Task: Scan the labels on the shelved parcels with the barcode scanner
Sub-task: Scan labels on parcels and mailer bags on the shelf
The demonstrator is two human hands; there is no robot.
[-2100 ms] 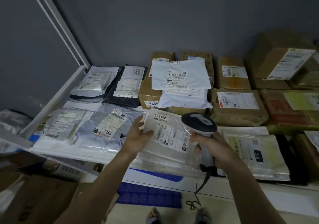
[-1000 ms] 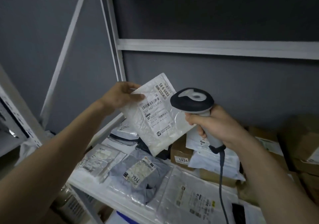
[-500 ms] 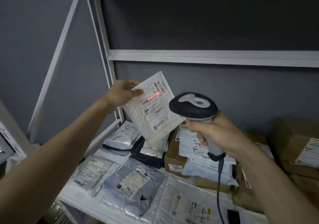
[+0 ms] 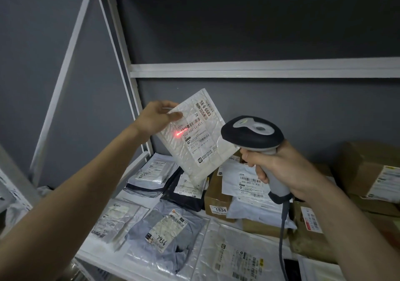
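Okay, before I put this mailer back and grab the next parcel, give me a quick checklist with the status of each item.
1. Left hand grips white bubble mailer: ok.
2. Right hand holds barcode scanner: ok.
3. Red scan light across the top barcode: not ok, it sits at the label's left edge.
4. Scan registered: cannot tell.
5. Label faces scanner: ok.

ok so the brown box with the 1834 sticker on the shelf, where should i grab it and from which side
Probably best taken by the bare cardboard front edge around the 1834 sticker, coming from the front-left. The brown box has a white poly parcel lying over its top and right, and the black mailer sits close on its left, so the front face is the part most exposed.
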